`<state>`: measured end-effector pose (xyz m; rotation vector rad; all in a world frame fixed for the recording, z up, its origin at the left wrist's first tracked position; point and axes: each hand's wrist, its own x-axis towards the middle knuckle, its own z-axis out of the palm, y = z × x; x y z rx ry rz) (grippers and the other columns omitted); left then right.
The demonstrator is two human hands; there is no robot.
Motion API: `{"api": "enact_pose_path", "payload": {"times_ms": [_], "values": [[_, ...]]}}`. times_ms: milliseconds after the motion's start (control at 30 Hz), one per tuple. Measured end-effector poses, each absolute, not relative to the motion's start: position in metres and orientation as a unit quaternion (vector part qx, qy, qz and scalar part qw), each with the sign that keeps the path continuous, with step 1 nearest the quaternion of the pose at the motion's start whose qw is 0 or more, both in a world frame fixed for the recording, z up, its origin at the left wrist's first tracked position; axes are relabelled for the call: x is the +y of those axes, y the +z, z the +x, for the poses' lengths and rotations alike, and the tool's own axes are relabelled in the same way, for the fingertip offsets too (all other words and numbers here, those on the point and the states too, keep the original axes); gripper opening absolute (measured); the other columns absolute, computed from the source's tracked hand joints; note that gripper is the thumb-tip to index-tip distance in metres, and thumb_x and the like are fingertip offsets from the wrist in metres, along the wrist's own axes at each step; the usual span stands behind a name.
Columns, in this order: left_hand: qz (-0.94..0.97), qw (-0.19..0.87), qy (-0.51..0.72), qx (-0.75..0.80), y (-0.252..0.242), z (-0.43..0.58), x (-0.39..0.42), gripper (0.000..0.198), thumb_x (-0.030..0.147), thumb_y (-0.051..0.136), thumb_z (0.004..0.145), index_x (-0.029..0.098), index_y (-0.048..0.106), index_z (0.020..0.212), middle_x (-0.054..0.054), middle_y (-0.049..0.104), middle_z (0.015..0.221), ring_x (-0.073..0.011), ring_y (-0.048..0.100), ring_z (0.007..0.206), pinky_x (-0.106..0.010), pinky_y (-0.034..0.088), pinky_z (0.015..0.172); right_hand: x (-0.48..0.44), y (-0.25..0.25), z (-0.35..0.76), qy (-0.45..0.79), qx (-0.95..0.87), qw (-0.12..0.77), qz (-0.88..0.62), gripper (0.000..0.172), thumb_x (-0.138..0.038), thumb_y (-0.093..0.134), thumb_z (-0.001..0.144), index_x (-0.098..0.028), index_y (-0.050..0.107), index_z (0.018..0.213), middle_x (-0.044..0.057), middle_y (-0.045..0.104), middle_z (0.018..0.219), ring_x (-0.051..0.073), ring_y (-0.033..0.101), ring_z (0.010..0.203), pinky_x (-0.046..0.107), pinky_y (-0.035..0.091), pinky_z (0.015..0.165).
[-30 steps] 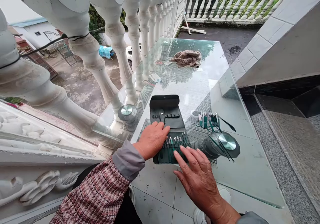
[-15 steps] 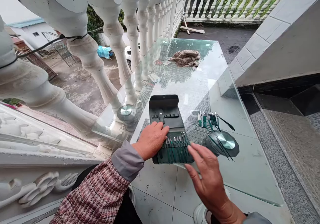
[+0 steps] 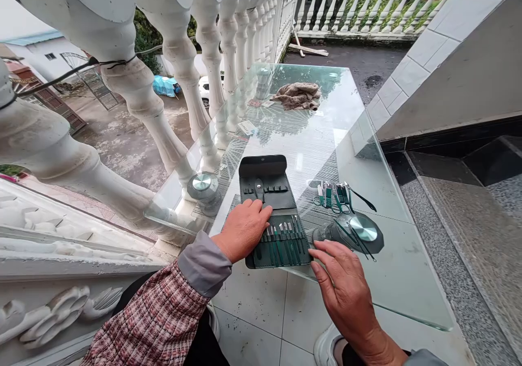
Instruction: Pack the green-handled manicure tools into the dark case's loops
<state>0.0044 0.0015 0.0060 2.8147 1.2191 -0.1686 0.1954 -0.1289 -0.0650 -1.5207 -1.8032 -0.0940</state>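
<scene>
A dark green manicure case (image 3: 277, 198) lies unfolded on the glass table, near its front edge. Slim metal tools with green handles (image 3: 285, 241) stand in a row in its lower half; the upper half has mostly bare loops and one dark tool (image 3: 259, 188). Across the case's left side rests my left hand (image 3: 244, 229), closed on it with fingers bent; its thumb is hard to make out. My right hand (image 3: 342, 284) is open, thumb apart from the fingers, fingertips at the case's lower right edge. Green-handled nail clippers and scissors (image 3: 334, 196) and tweezer-like tools (image 3: 354, 236) lie to the right.
The glass table (image 3: 408, 279) has round metal discs on its supports. A crumpled brown cloth (image 3: 299, 95) and a small card (image 3: 247, 128) lie farther back. A white balustrade (image 3: 159, 110) runs along the left; a stone step (image 3: 460, 235) is at right.
My right hand has shifted slightly down, its fingers now lower at the case's right edge. My left hand stays on the case. The whole view has shifted a little.
</scene>
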Motion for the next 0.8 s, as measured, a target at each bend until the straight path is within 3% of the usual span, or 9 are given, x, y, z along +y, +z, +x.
{"api": "enact_pose_path", "payload": {"times_ms": [367, 800], "values": [[0.915, 0.028, -0.055, 0.4, 0.0068, 0.0059, 0.0006, 0.02, 0.025, 0.046, 0.093, 0.019, 0.049, 0.112, -0.007, 0.055, 0.1, -0.0213, 0.051, 0.089, -0.034, 0.046, 0.074, -0.1259, -0.0665, 0.19, -0.097, -0.757, 0.257, -0.593, 0.037, -0.026, 0.052, 0.088, -0.024, 0.055, 0.125, 0.01, 0.053, 0.131, 0.029, 0.042, 0.124, 0.051, 0.036, 0.101], [0.918, 0.023, -0.048, 0.393, 0.0055, 0.0052, 0.0011, 0.021, 0.025, 0.046, 0.092, 0.019, 0.049, 0.113, -0.006, 0.055, 0.099, -0.021, 0.05, 0.088, -0.033, 0.046, 0.073, -0.1275, -0.0621, 0.1908, -0.106, -0.785, 0.292, -0.536, 0.034, -0.02, 0.056, 0.086, -0.02, 0.056, 0.12, 0.01, 0.057, 0.127, 0.027, 0.045, 0.123, 0.051, 0.034, 0.103]]}}
